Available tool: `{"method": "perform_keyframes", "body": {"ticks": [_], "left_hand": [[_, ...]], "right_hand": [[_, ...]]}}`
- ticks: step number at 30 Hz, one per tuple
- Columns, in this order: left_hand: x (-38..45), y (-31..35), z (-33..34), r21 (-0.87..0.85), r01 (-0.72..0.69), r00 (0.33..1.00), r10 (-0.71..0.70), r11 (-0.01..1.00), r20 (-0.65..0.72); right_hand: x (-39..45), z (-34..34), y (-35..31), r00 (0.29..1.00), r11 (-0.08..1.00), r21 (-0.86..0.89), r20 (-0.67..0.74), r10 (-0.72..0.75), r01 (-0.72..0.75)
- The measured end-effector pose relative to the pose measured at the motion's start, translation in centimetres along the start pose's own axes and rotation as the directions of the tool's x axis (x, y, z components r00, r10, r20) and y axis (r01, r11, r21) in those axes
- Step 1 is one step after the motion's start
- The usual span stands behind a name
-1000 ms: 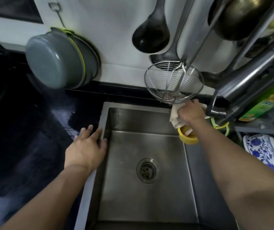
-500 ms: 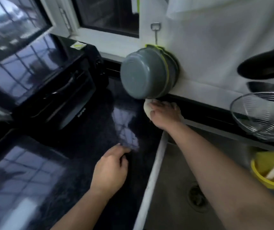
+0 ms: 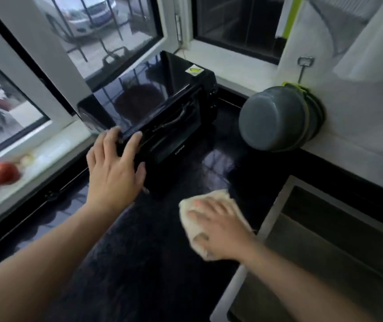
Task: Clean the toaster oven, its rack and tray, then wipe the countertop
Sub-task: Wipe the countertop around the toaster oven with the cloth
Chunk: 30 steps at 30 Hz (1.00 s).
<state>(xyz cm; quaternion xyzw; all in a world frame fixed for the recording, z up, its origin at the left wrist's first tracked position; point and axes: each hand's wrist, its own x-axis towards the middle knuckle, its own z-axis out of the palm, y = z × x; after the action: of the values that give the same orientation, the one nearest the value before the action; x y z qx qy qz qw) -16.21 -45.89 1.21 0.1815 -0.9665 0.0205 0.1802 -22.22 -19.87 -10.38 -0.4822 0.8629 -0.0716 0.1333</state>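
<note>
Cloth (image 3: 189, 219) between toaster oven (image 3: 162, 112), sink (image 3: 278, 205)

The toaster oven (image 3: 162, 108) bears small pale lettering low on its door, too blurred to read. A white sticker (image 3: 194, 70) on its top shows a yellow-green mark, no legible words.

Open black countertop (image 3: 153, 263) runs between toaster oven (image 3: 162, 117) and sink (image 3: 325, 240); the hanging grey basins (image 3: 276, 117) crowd the back corner.
</note>
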Motion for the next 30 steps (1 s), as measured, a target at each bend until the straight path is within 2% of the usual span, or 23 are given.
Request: {"method": "perform_keyframes", "body": {"ticks": [1,3,4,5,6,8,9,12,14,17,18,20,22,24,25,27,30], "left_hand": [[1.7,-0.3,0.0,0.011,0.021,0.999,-0.021,1.0,0.049],[4.9,-1.1,0.5,0.002,0.083,0.982,-0.082,0.997,0.172],[6.2,-1.4,0.9,-0.017,0.129,0.969,-0.122,0.991,0.217],[6.8,-1.6,1.3,-0.04,0.169,0.958,-0.154,0.985,0.243],[7.2,-1.7,1.6,-0.064,0.186,0.954,-0.165,0.981,0.249],[6.8,-2.2,1.8,-0.114,0.169,0.964,-0.141,0.979,0.226],[6.3,-2.8,1.7,-0.121,0.152,0.97,-0.125,0.981,0.207],[5.3,-4.2,1.2,-0.124,0.115,0.977,-0.09,0.986,0.193],[4.9,-4.6,0.4,-0.129,0.115,0.971,-0.084,0.985,0.222],[4.5,-4.2,-0.2,-0.078,0.121,0.964,-0.098,0.99,0.245],[4.4,-4.0,-0.4,-0.062,0.14,0.96,-0.12,0.988,0.254],[3.9,-3.1,-0.5,-0.059,0.192,0.95,-0.17,0.98,0.261],[2.1,-1.6,-0.4,-0.09,0.246,0.95,-0.221,0.965,0.222],[-1.5,0.0,0.0,-0.17,0.311,0.941,-0.278,0.935,0.194],[-4.0,0.7,0.5,-0.216,0.335,0.935,-0.295,0.917,0.196],[-9.8,1.6,1.3,-0.256,0.33,0.93,-0.267,0.909,0.252],[-18.9,1.1,2.3,-0.229,0.363,0.877,-0.248,0.903,0.412]], "right_hand": [[1.5,-0.5,4.5,0.978,0.979,-0.007,-0.044,0.202,-0.203],[4.4,-1.7,13.4,0.819,0.819,0.029,-0.005,0.574,-0.574],[5.9,-1.8,16.4,0.743,0.742,0.028,0.026,0.669,-0.669],[7.0,-1.8,18.1,0.7,0.699,0.039,0.037,0.713,-0.714],[8.1,-1.8,18.5,0.686,0.684,0.046,0.031,0.727,-0.728],[10.1,-1.9,16.3,0.729,0.73,0.016,-0.032,0.684,-0.684],[11.2,-2.1,14.1,0.778,0.779,-0.005,-0.041,0.627,-0.627],[12.8,-1.3,5.6,0.926,0.926,0.012,0.012,0.376,-0.377],[11.3,0.9,-2.2,0.984,0.984,0.009,0.01,0.18,-0.18],[4.7,5.0,-13.2,0.993,0.994,0.041,0.056,-0.108,0.105],[2.2,5.8,-15.1,0.982,0.984,0.046,0.073,-0.177,0.174],[-2.8,6.4,-14.9,0.973,0.979,0.029,0.105,-0.204,0.202],[-5.5,5.3,-10.0,0.993,0.994,-0.007,0.062,-0.104,0.105],[-5.7,3.4,-2.8,0.992,0.988,-0.092,0.012,0.123,-0.121],[-5.0,2.3,1.1,0.962,0.955,-0.117,-0.01,0.272,-0.271],[-2.4,-0.1,9.2,0.85,0.843,-0.108,-0.035,0.526,-0.526],[0.8,-2.8,17.1,0.693,0.693,0.028,0.065,0.718,-0.721]]}}
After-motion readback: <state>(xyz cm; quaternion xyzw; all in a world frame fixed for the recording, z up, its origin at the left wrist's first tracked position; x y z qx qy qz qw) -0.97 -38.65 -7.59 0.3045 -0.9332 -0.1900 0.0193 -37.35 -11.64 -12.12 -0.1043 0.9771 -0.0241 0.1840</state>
